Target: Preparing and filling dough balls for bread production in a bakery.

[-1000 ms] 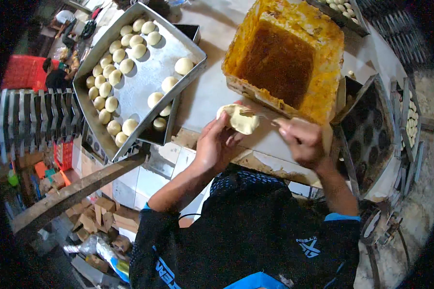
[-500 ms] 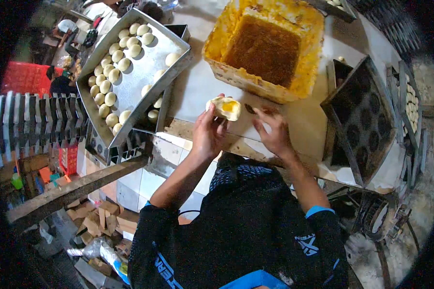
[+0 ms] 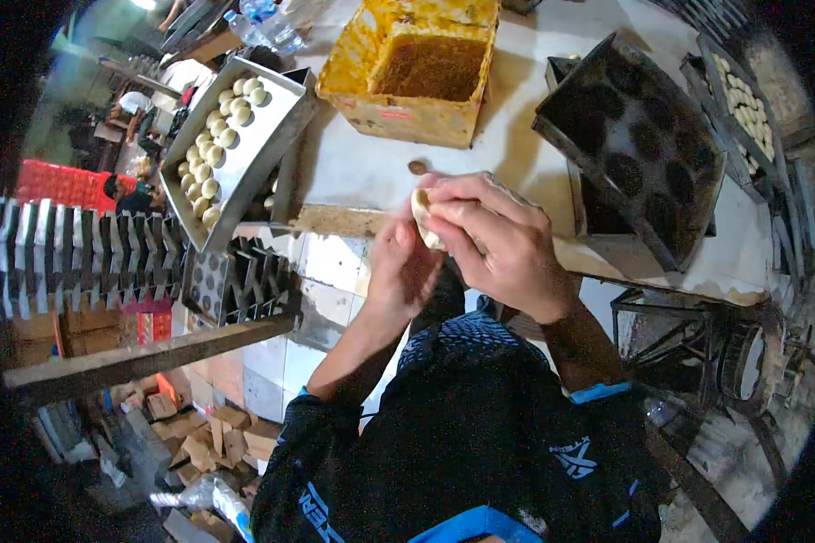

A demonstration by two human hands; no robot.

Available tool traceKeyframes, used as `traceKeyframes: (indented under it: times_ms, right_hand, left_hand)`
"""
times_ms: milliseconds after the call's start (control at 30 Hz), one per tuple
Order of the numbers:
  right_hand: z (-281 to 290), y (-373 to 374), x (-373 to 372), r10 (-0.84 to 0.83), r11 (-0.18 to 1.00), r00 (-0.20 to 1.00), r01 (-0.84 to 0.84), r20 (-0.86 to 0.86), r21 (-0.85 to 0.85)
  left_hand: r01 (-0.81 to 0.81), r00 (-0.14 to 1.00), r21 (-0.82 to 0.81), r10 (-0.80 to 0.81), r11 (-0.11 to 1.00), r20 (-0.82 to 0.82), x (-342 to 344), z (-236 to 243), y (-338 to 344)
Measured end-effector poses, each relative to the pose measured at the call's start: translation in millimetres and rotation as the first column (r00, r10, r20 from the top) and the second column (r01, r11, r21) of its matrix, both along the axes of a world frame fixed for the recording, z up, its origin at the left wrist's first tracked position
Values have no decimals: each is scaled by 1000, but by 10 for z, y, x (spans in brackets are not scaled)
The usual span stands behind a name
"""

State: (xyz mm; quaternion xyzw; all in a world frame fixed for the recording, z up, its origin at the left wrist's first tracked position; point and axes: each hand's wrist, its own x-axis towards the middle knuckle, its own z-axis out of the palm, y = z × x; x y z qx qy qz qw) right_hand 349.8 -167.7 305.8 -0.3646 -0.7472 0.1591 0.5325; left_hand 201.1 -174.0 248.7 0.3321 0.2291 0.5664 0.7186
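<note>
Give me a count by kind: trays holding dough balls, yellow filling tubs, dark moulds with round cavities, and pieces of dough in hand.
Metal tray with dough balls: 1
Yellow tub of brown filling: 1
Dark mould with round cavities: 1
Dough piece between left hand and right hand: 1
Total: 4

The person wears a black short-sleeved shirt (image 3: 480,425) with bright blue cuffs and pale printed markings.

Dim indoor light, brightest on the white counter (image 3: 362,167); heavy fisheye bending, black vignette, slightly soft focus.
</note>
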Motion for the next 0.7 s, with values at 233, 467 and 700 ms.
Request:
traceKeyframes:
  times_ms: [233, 467, 700]
  right_hand:
    - [215, -470, 10, -418, 909, 909, 418, -4, 1]
    - [113, -433, -538, -47, 808, 909, -210, -415, -551]
    - [262, -270, -1617, 150, 963, 989, -143, 13, -229]
  left_hand:
    - [205, 929, -109, -159, 973, 334, 33, 103, -365]
    - [-91, 984, 325, 35, 941, 175, -400, 95, -342]
    - [-161, 294, 783, 786, 601, -544, -1583, 206, -315]
